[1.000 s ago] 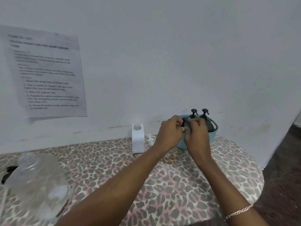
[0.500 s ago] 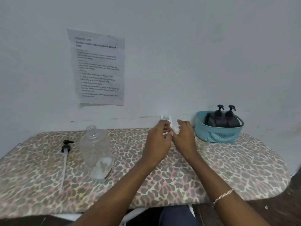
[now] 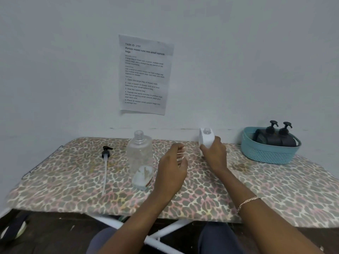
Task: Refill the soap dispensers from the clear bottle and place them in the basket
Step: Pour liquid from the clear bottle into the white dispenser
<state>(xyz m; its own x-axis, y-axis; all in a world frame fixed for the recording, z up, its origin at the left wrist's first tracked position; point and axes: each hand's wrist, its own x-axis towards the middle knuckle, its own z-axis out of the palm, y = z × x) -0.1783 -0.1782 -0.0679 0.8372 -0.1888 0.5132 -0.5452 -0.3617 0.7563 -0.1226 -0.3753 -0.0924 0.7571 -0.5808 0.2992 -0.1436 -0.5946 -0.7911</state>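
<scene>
A clear bottle (image 3: 140,158) with no cap stands on the leopard-print table (image 3: 266,187), nearly empty. Its black pump with a long white tube (image 3: 105,162) lies flat to the left of it. My right hand (image 3: 214,154) grips a white dispenser (image 3: 207,137) with an open neck and holds it tilted just above the table. My left hand (image 3: 173,169) hovers between that dispenser and the clear bottle, fingers loosely curled, holding nothing I can see. Two black pump dispensers (image 3: 275,137) stand in the teal basket (image 3: 267,153) at the right.
A printed paper sheet (image 3: 145,74) is taped to the white wall behind the table. The table's white legs (image 3: 161,233) and my knees show below its front edge. A dark wire (image 3: 42,162) runs along the table's left edge.
My hands left the basket and came back to the table's middle. My right hand has taken hold of the white dispenser and lifted it; my left hand has moved apart from it.
</scene>
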